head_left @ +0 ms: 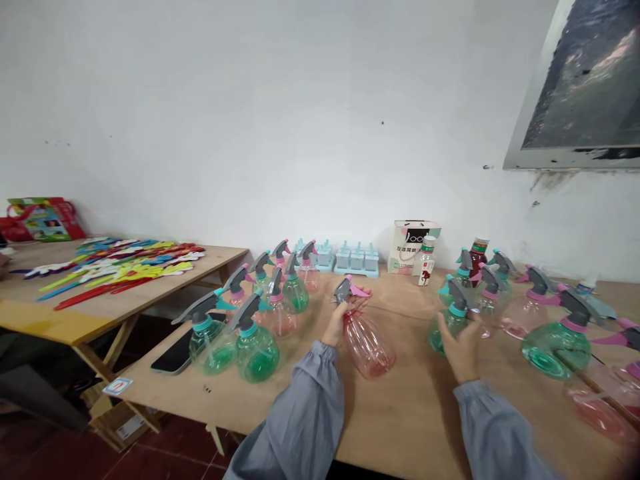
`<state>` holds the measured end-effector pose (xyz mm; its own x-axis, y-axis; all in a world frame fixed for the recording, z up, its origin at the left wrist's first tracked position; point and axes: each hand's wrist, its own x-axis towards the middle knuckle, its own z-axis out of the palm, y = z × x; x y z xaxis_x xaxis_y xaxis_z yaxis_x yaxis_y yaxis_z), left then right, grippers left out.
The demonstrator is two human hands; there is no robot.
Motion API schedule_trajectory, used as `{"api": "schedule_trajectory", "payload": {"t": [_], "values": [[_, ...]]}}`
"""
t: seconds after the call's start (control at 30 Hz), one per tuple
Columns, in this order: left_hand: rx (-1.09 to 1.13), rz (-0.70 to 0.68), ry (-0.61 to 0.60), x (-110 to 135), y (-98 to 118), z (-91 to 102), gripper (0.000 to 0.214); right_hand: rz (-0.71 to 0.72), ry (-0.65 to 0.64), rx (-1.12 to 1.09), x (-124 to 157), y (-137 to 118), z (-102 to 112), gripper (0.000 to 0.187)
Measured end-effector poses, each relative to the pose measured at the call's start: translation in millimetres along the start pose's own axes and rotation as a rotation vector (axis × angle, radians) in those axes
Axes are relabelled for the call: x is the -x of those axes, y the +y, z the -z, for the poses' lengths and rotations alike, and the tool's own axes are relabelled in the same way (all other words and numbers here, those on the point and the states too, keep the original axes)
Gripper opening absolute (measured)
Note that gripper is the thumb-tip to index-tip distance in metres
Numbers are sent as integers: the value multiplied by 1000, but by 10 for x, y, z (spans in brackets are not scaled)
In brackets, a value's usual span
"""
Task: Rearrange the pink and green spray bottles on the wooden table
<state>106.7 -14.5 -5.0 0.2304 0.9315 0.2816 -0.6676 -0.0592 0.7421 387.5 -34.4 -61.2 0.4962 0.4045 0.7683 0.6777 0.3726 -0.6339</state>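
Note:
My left hand (pixel 339 319) grips the neck of a pink spray bottle (pixel 367 341) with a grey and pink trigger head; the bottle leans tilted over the wooden table (pixel 400 413). My right hand (pixel 463 350) is wrapped round a green spray bottle (pixel 449 325) with a grey and teal head, standing on the table at the right. Both arms wear grey sleeves.
Several green and pink spray bottles stand in a group at the left (pixel 255 343) and lie or stand at the right (pixel 553 343). A dark phone (pixel 177 353) lies near the left edge. Blue moulds (pixel 356 259), a carton (pixel 410 247) and small drink bottles stand by the wall. Another table (pixel 60 313) holds coloured plastic pieces.

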Motion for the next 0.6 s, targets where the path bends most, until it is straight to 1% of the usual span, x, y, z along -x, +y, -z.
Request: {"api": "schedule_trajectory", "payload": {"t": [0.1,0.17,0.23,0.33,0.4,0.53,0.6], "values": [[21,9,-22,-5,-5,23,51,157,-31,90,179,-103,-216,83],[20,6,-28,2,-1,24,47,194,-72,95,241,-118,-279,86],[-4,-7,12,19,10,9,44,188,-97,76,259,-107,-288,87],[-89,-46,147,54,39,-36,46,158,-122,45,245,-88,-261,86],[-133,-72,201,76,63,-69,48,147,-131,40,234,-84,-246,86],[-149,-29,173,110,93,-118,49,122,-145,45,234,-68,-250,85],[-143,-43,185,123,94,-132,45,121,-144,44,239,-49,-259,85]]}}
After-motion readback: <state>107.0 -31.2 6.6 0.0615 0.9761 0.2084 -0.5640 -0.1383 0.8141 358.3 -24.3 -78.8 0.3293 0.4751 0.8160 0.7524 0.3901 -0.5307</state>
